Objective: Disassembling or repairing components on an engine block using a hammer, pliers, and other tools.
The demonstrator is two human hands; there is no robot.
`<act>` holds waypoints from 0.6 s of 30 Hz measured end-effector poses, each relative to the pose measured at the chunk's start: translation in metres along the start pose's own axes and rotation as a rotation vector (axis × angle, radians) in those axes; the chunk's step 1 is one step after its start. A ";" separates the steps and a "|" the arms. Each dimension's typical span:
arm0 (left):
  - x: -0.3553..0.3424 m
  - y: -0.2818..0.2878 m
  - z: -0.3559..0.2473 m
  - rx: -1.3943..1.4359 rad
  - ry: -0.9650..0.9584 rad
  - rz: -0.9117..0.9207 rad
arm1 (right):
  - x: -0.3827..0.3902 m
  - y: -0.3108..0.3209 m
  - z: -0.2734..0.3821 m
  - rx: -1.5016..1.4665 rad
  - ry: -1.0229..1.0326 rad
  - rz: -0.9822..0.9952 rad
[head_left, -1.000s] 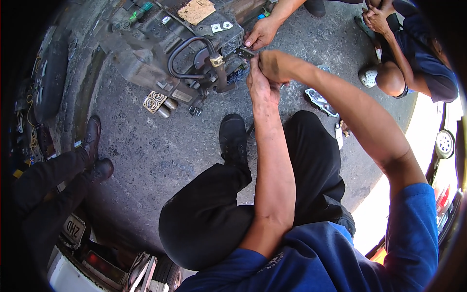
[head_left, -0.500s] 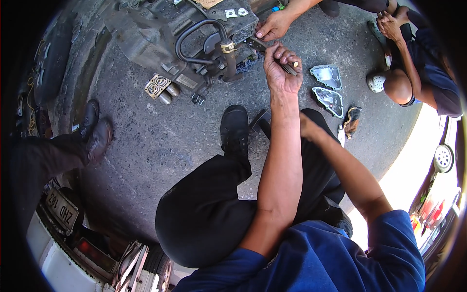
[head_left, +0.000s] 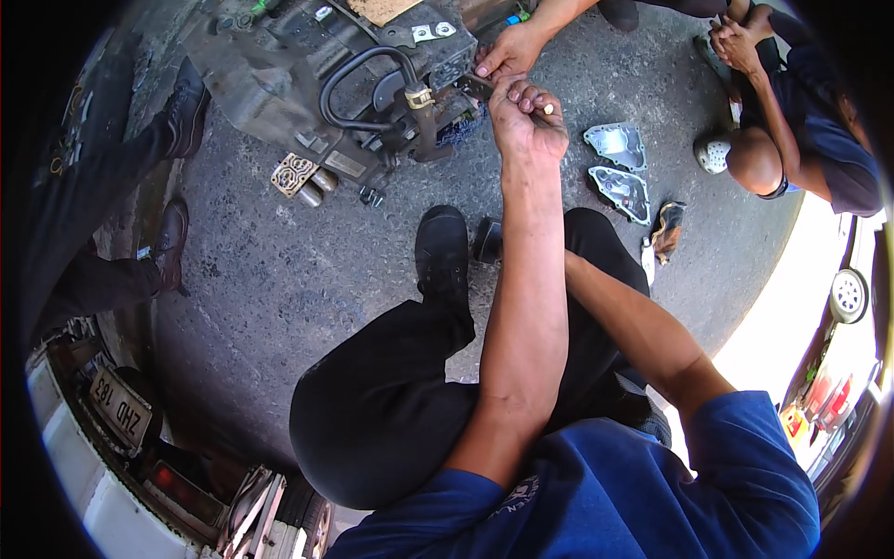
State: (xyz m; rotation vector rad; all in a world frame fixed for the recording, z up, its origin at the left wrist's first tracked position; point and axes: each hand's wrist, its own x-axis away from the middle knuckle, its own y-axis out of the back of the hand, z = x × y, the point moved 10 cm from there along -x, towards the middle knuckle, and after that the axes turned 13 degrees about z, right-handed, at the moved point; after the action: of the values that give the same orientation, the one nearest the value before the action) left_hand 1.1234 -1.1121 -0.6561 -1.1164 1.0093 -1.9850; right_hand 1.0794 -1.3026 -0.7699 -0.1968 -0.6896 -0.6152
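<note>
My left hand point(head_left: 529, 123) is closed around a thin rod with a brass-coloured end point(head_left: 548, 109), beside a large greasy gearbox-like casing point(head_left: 270, 84). A co-worker's hand point(head_left: 507, 53) reaches in from the top and holds a dark flat metal piece point(head_left: 475, 86) against the casing's side, close to my fingers. Low behind my left forearm, the dark head of a hammer point(head_left: 487, 240) shows near my left shoe. My right forearm point(head_left: 633, 317) runs behind the left one, which hides my right hand and the hammer's handle.
Two silver cover halves point(head_left: 616, 147) lie right of my left hand, with a dark rag-like item point(head_left: 668, 231) below them. A valve-body-like part point(head_left: 296, 175) rests by the casing. Another person point(head_left: 782, 112) crouches at right; someone's legs point(head_left: 112, 196) are at left.
The hammer head has shifted down and partly behind my left forearm, with my right hand now hidden. My left hand turned slightly. The legs at left have moved.
</note>
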 end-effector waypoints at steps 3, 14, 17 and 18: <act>0.005 0.000 -0.002 -0.121 -0.025 0.006 | 0.000 -0.005 -0.004 -0.011 0.003 0.005; -0.001 -0.013 0.007 -0.313 -0.033 0.094 | 0.012 0.001 -0.003 0.002 -0.034 -0.016; -0.006 -0.012 0.006 -0.110 -0.074 0.103 | 0.013 0.000 -0.005 -0.004 -0.039 -0.016; -0.008 -0.004 0.004 -0.108 -0.091 0.004 | 0.013 0.002 -0.006 -0.012 -0.041 -0.022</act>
State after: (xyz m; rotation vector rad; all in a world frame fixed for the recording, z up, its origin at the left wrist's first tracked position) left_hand 1.1300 -1.1050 -0.6548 -1.2503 1.0807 -1.8779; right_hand 1.0918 -1.3088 -0.7658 -0.2138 -0.7280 -0.6376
